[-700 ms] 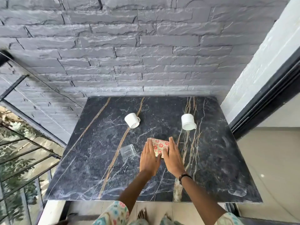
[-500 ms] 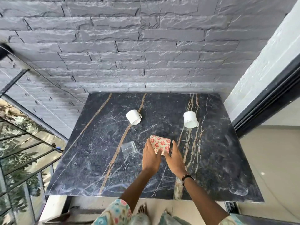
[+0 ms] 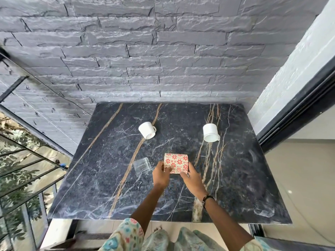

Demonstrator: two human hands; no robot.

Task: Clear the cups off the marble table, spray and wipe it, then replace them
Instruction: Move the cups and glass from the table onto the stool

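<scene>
Floral cup (image 3: 176,163) mid-desk (image 3: 235,178), near rim hidden: left hand (image 3: 161,175) fingers curl on its left side, right hand (image 3: 192,181) fingers on its right. Clear glass (image 3: 141,165) just left, hard to make out.

Both hands, left (image 3: 160,175) and right (image 3: 192,180), hold a floral cup (image 3: 176,163) over the marble desk (image 3: 235,178), near two white mugs (image 3: 146,130) (image 3: 210,132) and a clear glass (image 3: 141,165).
</scene>
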